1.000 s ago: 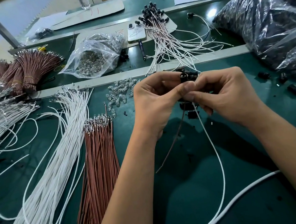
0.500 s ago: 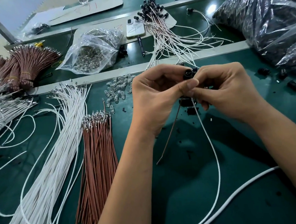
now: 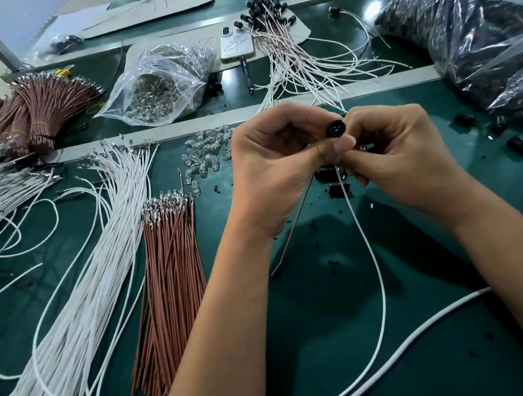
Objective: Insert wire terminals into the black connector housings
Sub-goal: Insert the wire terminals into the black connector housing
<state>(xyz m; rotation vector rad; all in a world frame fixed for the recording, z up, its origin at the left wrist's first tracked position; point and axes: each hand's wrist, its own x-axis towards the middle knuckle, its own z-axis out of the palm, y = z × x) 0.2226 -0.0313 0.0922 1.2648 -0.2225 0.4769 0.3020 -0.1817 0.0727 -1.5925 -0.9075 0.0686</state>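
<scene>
A round black connector housing [image 3: 336, 128] is held up above the green bench [image 3: 346, 333], pinched between the two hands with its open face turned toward the camera. The left hand [image 3: 270, 165] is curled round it from the left, the thumb pressed in just below the housing; the right hand [image 3: 399, 152] is curled against it from the right, fingers [image 3: 350, 157] clamped together at the same spot. A white wire [image 3: 368, 245] and a brown wire [image 3: 291, 223] are seen running down out of the grip, so the long axis of the wires lies roughly downward from the housing, toward the person. Whether the terminals are fully seated cannot be told, since the rear of the housing is hidden by the fingers. Both hands are equally close; the push is judged to fall to the right thumb and forefinger.

A clear bag [image 3: 163, 89] holding small metallic parts is laid open beyond the bench rail, and a large dark bag [image 3: 467, 24] of black parts is set at the far right. Loose white wires [image 3: 78, 266] and a bundle of brown wires [image 3: 170, 264] are spread at the left.
</scene>
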